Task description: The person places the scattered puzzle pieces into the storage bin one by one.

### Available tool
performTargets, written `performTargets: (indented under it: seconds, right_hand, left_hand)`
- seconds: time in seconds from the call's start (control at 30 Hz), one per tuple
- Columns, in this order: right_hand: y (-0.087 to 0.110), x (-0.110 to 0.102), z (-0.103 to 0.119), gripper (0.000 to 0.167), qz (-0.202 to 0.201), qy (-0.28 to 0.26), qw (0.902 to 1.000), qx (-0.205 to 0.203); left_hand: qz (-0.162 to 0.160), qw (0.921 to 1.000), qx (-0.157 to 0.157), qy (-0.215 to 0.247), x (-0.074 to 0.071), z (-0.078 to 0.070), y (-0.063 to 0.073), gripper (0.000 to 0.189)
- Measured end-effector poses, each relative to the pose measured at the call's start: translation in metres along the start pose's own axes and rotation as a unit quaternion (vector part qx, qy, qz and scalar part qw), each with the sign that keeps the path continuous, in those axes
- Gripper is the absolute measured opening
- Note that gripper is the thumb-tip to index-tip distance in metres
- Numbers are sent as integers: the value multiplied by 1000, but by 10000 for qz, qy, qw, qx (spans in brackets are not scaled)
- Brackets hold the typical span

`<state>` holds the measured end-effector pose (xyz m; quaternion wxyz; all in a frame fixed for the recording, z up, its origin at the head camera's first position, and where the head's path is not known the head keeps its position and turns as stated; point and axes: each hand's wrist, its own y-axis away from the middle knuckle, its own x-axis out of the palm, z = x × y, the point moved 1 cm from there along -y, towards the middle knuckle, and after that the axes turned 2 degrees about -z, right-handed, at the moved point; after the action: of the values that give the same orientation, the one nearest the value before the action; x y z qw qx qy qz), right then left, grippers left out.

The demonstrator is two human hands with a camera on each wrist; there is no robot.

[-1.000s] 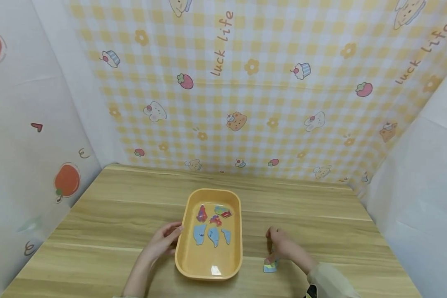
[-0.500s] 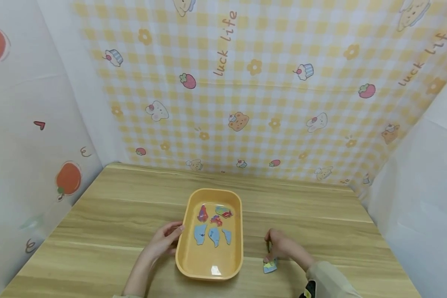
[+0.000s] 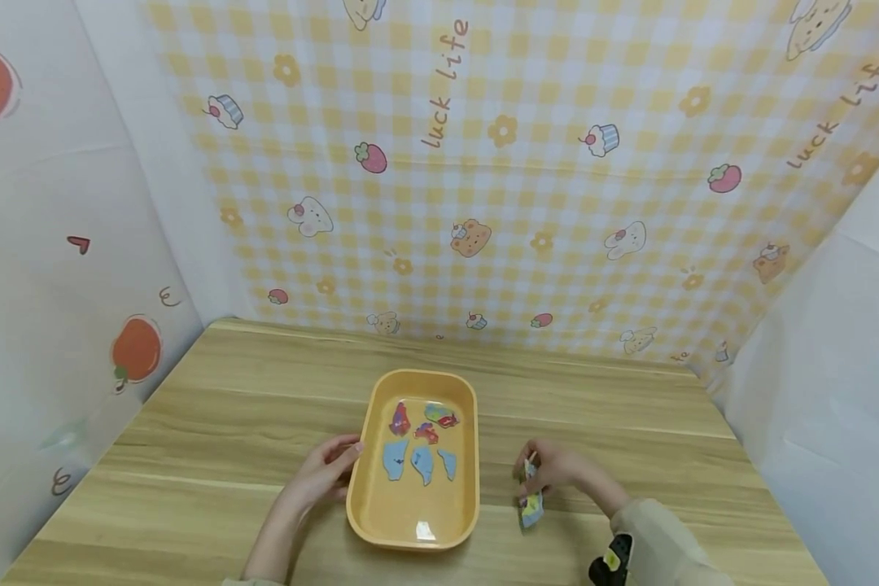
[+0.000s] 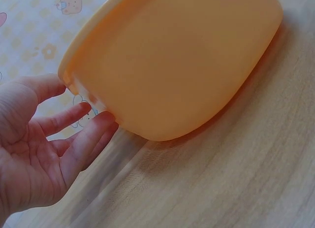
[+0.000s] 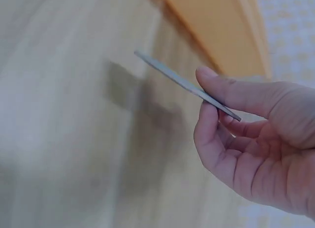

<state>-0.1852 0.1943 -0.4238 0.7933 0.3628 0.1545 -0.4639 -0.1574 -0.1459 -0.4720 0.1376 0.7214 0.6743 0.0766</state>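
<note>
A yellow plastic tray (image 3: 390,514) stands on the wooden table, with several flat puzzle pieces lying inside, some red and purple, some light blue. At its left side my left hand (image 3: 321,474) grips the rim; the left wrist view shows the thumb at the rim and fingertips against the outer wall. To the tray's right, my right hand (image 3: 557,470) pinches a thin puzzle piece (image 3: 532,511), blue with yellow-green print. In the right wrist view the piece (image 5: 170,75) appears edge-on between thumb and curled fingers, raised above the table with its shadow below.
The wood-grain table (image 3: 264,399) runs back to a yellow checked cloth (image 3: 410,195) with printed cartoons. White cloth walls close in the left (image 3: 51,342) and right (image 3: 813,350) sides.
My right hand has lifted the puzzle piece off the table and tilted it up. The left hand stays at the tray; the head view has shifted slightly.
</note>
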Motion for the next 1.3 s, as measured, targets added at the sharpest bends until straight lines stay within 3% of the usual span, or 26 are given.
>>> performTargets:
  seconds: [0.3,0.57,0.87,1.03,1.3]
  right_hand:
    - [3,-29,25,34,312,-224,9988,-319]
    - [-3,-28,53,31,347,-413,9975,-464]
    - [-18,28,77,17,511,-896,9914,-802]
    - [-23,61,85,9,545,-486,9931,-920]
    - [-27,91,89,12,318,530,9933,-979]
  left_hand:
    - [31,10000,25,11,1,0,0,57]
    - [57,10000,61,-5,0,0,0,57]
    - [-4,10000,17,13,2,1,-1,56]
    - [43,10000,48,-20,0,0,0,56]
    - [77,10000,34,-41,-1,2,0,58]
